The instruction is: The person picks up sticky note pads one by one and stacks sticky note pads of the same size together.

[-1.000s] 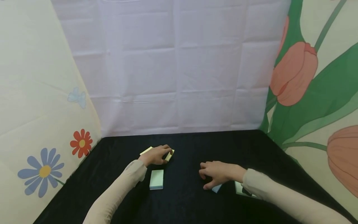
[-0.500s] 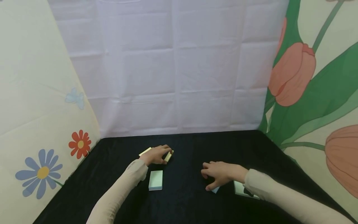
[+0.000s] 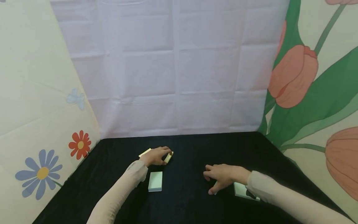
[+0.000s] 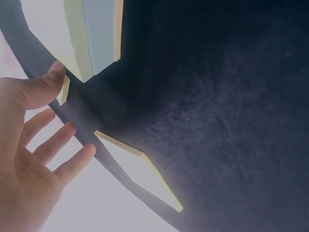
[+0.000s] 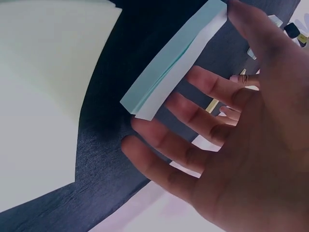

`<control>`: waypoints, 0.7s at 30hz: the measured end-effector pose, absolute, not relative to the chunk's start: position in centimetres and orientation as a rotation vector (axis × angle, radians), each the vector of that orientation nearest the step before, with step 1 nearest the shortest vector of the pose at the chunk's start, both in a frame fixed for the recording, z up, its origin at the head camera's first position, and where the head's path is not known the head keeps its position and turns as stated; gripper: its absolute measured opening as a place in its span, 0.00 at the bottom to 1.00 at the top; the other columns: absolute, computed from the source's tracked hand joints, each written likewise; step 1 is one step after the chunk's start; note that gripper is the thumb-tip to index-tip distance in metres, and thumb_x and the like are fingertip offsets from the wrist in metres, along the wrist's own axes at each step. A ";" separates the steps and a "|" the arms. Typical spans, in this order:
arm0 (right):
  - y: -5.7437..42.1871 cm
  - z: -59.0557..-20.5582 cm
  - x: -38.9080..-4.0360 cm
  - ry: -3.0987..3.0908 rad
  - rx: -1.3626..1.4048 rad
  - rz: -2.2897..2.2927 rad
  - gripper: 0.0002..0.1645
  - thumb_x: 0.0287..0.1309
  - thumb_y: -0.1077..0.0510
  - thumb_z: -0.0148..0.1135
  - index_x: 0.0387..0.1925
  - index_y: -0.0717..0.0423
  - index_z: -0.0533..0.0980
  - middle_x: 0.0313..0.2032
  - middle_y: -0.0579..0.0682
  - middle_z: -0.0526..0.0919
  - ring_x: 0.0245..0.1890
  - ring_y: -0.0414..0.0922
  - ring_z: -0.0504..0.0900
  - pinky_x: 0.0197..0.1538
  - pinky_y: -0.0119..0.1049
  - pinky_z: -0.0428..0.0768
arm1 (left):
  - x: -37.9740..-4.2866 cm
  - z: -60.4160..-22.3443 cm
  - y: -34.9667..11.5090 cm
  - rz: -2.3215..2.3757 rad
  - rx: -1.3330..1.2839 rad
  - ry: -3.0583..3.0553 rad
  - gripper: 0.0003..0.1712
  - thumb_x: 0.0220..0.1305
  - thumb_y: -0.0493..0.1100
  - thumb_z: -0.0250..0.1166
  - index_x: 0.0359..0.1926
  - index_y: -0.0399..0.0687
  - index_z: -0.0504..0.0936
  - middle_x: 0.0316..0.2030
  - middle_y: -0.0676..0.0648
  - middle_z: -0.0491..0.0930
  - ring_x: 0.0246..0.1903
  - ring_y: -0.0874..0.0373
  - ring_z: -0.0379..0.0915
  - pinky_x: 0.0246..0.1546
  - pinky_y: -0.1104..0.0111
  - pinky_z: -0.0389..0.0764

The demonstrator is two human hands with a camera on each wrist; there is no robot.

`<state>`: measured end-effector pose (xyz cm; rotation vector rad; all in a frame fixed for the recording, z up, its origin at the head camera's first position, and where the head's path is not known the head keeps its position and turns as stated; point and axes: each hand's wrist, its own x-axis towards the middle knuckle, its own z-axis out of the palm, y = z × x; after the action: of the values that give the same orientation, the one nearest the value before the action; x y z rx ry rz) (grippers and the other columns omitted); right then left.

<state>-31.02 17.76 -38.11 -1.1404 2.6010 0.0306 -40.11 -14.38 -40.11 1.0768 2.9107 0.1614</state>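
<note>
My left hand (image 3: 156,155) reaches far forward, thumb and index at the two ends of a narrow yellow sticky note pad (image 3: 169,157). In the left wrist view that yellow pad (image 4: 64,91) shows between the thumb and the fingers, the index hidden. My right hand (image 3: 223,175) hovers palm down with spread, slightly bent fingers over a teal-and-white sticky note pad (image 5: 174,60). The thumb is right at one end of this pad and the fingertips lie along its lower edge; in the head view the hand covers most of it.
Nearer than my left hand lies a light green sticky note stack (image 3: 155,180) with a bluish side. Another flat yellow pad (image 4: 140,171) lies beside the left hand. A larger pale green pad (image 3: 242,190) sits under the right wrist. White cloth (image 3: 179,77) hangs behind the black table (image 3: 190,205).
My right hand has shifted a little right and nearer, its thumb coming over the small pad, which has barely moved. The left hand stays in place at the yellow pad.
</note>
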 end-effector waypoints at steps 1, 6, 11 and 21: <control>17.7 -38.1 -31.0 2.598 -1.136 0.022 0.23 0.54 0.32 0.67 0.39 0.40 0.71 0.37 0.37 0.64 0.27 0.36 0.66 0.30 0.34 0.66 | -40.1 -40.1 -14.5 0.163 1.071 2.907 0.27 0.59 0.40 0.73 0.60 0.49 0.76 0.63 0.45 0.70 0.58 0.49 0.70 0.56 0.55 0.72; 17.7 -37.9 -30.9 2.583 -1.036 0.020 0.25 0.53 0.31 0.68 0.41 0.39 0.71 0.38 0.38 0.65 0.28 0.39 0.67 0.30 0.35 0.66 | -40.4 -40.1 -14.6 0.187 1.042 2.901 0.29 0.59 0.40 0.73 0.61 0.49 0.75 0.64 0.45 0.70 0.61 0.49 0.68 0.57 0.55 0.71; 17.6 -36.9 -30.8 2.564 -0.913 0.085 0.28 0.51 0.30 0.68 0.44 0.38 0.70 0.43 0.39 0.65 0.30 0.41 0.69 0.32 0.38 0.69 | -40.7 -39.6 -14.3 0.201 1.013 2.886 0.31 0.59 0.38 0.73 0.63 0.48 0.74 0.66 0.44 0.68 0.62 0.47 0.67 0.58 0.55 0.70; 17.2 -35.7 -31.1 2.549 -0.934 0.122 0.28 0.51 0.33 0.71 0.46 0.40 0.70 0.44 0.42 0.65 0.29 0.39 0.70 0.33 0.36 0.72 | -40.9 -39.0 -14.0 0.214 0.935 2.844 0.33 0.60 0.36 0.71 0.66 0.49 0.72 0.69 0.44 0.64 0.66 0.48 0.64 0.62 0.55 0.67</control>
<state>-31.12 17.20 -35.72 -0.9339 2.5492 0.1223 -40.87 -13.99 -38.98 0.9347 2.8439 0.2142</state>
